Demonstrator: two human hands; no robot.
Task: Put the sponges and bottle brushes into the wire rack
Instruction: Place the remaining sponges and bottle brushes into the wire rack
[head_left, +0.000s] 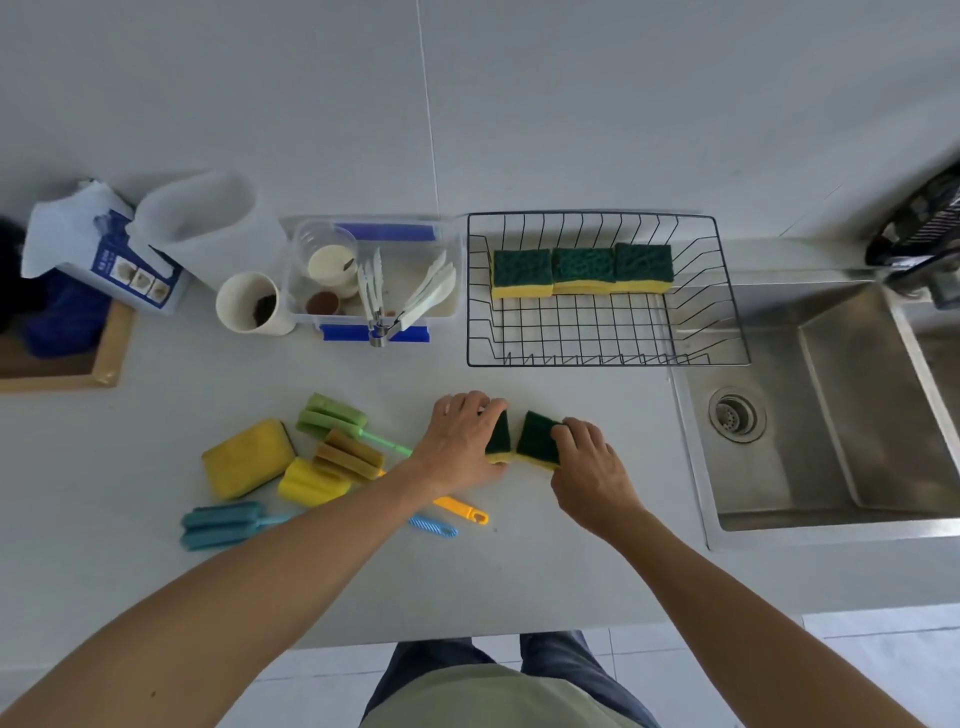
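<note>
Sponges with dark green scouring tops and yellow foam bases number six: three stand in a row at the back of the black wire rack (608, 332), a fourth yellow sponge (247, 457) lies green side down on the grey countertop (519, 571), and one sits under each hand. The left hand (460, 441) curls round its green-topped sponge (500, 441), hiding most of it; the right hand (592, 467) pinches the neighbouring sponge (535, 439). Four foam bottle brushes lie left of them: green (332, 415), brown (348, 457), yellow (306, 483), blue (223, 525). The left forearm hides part of their handles. A steel sink (831, 405) is cut off at right.
</note>
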